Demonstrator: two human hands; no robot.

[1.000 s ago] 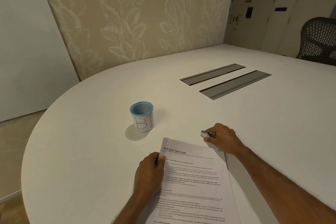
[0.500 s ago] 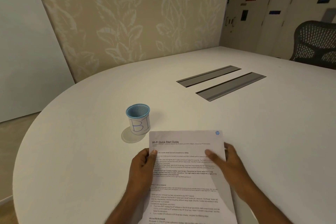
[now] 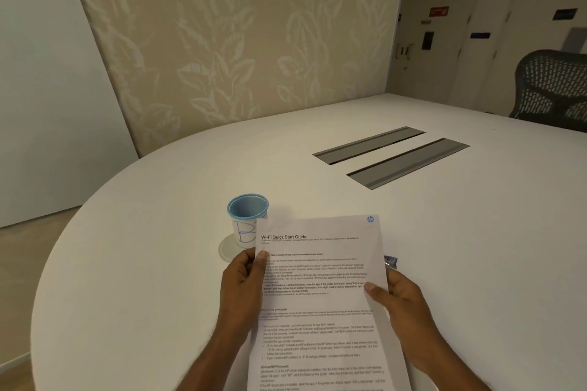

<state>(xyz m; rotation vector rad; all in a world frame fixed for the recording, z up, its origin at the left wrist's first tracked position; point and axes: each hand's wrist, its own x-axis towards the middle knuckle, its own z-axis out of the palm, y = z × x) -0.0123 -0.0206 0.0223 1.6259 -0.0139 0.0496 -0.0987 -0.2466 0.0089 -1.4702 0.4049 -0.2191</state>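
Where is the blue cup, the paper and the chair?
blue cup (image 3: 247,210): head view, inner wall.
paper (image 3: 324,305): head view, middle of the printed page.
chair (image 3: 552,86): head view, mesh back.

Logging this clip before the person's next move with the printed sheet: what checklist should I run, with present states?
1. Left hand pinches the sheet at its left edge: ok.
2. Right hand holds the right edge, thumb on top: ok.
3. Printed side up, heading readable: ok.
4. Cup upright on the table: ok.
5. Sheet's corner clear of the cup: cannot tell, they overlap in view.
6. Small shiny object behind the right edge identified: cannot tell.
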